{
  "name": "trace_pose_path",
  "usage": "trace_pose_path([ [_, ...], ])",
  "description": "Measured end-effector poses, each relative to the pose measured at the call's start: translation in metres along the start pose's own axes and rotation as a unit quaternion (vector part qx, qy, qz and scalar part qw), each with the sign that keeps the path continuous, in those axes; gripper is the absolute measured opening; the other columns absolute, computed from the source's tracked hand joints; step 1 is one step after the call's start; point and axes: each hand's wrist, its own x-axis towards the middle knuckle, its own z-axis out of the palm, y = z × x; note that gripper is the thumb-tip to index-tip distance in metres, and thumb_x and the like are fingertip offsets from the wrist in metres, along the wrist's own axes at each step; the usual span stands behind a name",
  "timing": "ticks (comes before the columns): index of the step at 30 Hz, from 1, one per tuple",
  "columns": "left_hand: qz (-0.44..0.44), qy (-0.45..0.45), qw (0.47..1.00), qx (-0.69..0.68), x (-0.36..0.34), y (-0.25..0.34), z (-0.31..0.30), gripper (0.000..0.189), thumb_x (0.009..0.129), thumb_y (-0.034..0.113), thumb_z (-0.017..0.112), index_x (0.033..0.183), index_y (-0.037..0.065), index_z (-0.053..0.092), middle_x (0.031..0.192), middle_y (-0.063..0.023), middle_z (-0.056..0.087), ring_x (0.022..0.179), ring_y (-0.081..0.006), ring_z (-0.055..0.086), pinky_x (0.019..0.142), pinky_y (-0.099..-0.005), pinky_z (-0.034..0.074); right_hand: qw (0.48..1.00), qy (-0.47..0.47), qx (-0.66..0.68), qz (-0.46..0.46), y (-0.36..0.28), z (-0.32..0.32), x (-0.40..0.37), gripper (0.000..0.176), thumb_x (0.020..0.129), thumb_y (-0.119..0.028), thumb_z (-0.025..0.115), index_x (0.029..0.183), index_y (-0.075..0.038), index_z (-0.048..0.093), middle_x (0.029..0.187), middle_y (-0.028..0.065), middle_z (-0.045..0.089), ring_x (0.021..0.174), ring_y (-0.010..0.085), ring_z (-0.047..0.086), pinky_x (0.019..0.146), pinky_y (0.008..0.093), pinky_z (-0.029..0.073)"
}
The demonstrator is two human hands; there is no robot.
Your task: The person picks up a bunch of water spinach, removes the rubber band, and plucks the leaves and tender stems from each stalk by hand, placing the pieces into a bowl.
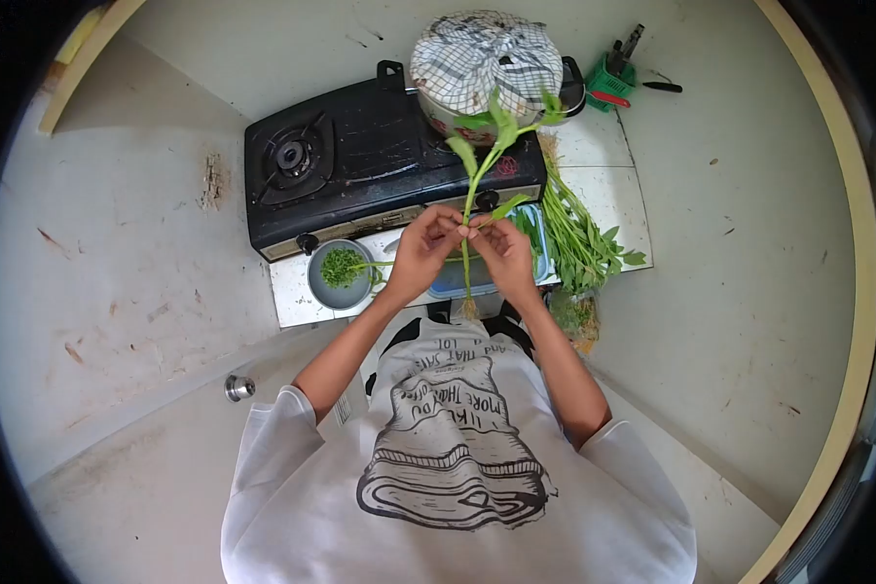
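Observation:
Both hands meet over the counter at a long leafy green stem (472, 185), upright in view, with leaves at its far end and pale roots at its near end. My left hand (426, 251) pinches the stem at its middle. From the other side my right hand (506, 255) grips it too, fingertips close to the left ones, by a side leaf. Partly hidden below the hands is a blue-rimmed container (448, 289) with green leaves (528, 229) at its right. Left of the hands, a grey bowl (313, 282) holds small green sprigs (341, 267).
A black two-burner stove (370, 161) stands behind the hands. On its right burner sits a pot (438, 112) covered by a checked cloth (485, 58). A bunch of leafy stems (584, 234) lies right. A green basket (608, 83) with utensils stands in the back corner.

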Motion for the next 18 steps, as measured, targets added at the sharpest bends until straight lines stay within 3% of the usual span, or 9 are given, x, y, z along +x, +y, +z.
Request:
trace_pose_path([
  [6,-0.006,-0.024,1.000,0.018,0.011,0.004,0.029,0.017,0.098,0.008,0.068,0.112,0.001,0.062,0.094,-0.0014,0.068,0.092,-0.0081,0.062,0.083,-0.0271,0.051,0.993,-0.017,-0.109,-0.032,-0.015,-0.046,0.010,0.012,0.089,-0.002,0.074,0.100,-0.001,0.071,0.089,0.0051,0.069,0.076,0.0110,0.061,0.071,0.0275,0.048],
  [10,-0.011,-0.006,0.998,0.060,0.007,0.000,0.046,0.014,0.098,0.001,0.065,0.112,0.000,0.062,0.096,-0.0019,0.066,0.092,-0.0068,0.060,0.082,-0.0217,0.049,0.989,-0.031,-0.126,-0.076,-0.016,-0.062,0.006,0.016,0.082,-0.003,0.077,0.096,0.000,0.071,0.083,0.0043,0.068,0.072,0.0115,0.060,0.066,0.0278,0.048],
  [13,-0.001,-0.001,0.997,0.083,0.003,-0.004,0.056,0.015,0.098,0.003,0.065,0.113,0.000,0.062,0.097,-0.0015,0.065,0.092,-0.0068,0.059,0.081,-0.0228,0.049,0.987,-0.022,-0.151,-0.045,-0.016,-0.067,0.001,0.014,0.081,-0.004,0.077,0.093,0.000,0.070,0.081,0.0037,0.068,0.069,0.0114,0.060,0.064,0.0278,0.048],
  [17,0.029,0.048,0.994,0.090,0.007,-0.013,0.055,0.017,0.099,0.004,0.065,0.115,0.000,0.062,0.096,-0.0009,0.062,0.090,-0.0064,0.057,0.079,-0.0236,0.049,0.997,0.039,-0.061,0.030,0.011,-0.084,-0.005,0.009,0.086,0.001,0.071,0.094,-0.002,0.069,0.083,-0.0001,0.067,0.075,0.0052,0.059,0.067,0.0231,0.047],
  [18,0.034,0.063,0.993,0.097,0.008,-0.014,0.053,0.017,0.099,0.004,0.064,0.116,0.001,0.061,0.096,-0.0007,0.062,0.090,-0.0063,0.056,0.079,-0.0236,0.049,0.991,0.036,-0.126,0.019,0.018,-0.092,-0.006,0.008,0.085,-0.001,0.071,0.092,-0.001,0.069,0.083,0.0041,0.069,0.076,0.0102,0.063,0.068,0.0263,0.049],
])
